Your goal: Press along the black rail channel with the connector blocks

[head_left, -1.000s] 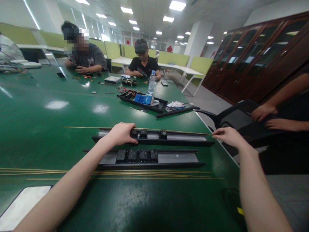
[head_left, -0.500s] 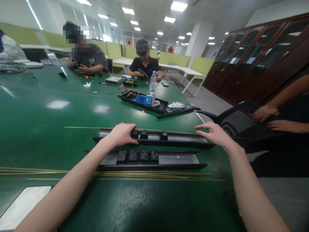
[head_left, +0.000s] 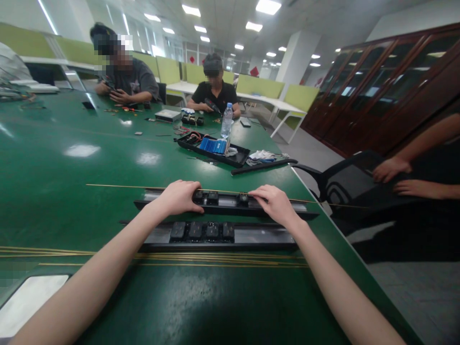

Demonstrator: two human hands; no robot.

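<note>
Two long black rails with small black modules lie side by side on the green table [head_left: 72, 191]. My left hand [head_left: 178, 197] rests palm down on the far rail [head_left: 223, 204], left of its modules. On the same rail, my right hand [head_left: 273, 204] lies with fingertips at a lone black module [head_left: 243, 198]. The near rail [head_left: 215, 235] carries several black modules and is untouched. A thin brass rod [head_left: 122, 187] runs just behind the far rail.
Several brass rods [head_left: 53, 252] lie near the front edge. A black tray [head_left: 215, 149] with blue parts and a water bottle [head_left: 226, 122] stand farther back. Two people work at the far end. A person's hands [head_left: 391, 168] rest on a black chair at right.
My right hand has moved left from the rail's right end onto the far rail, up to the lone module. My left hand has stayed put.
</note>
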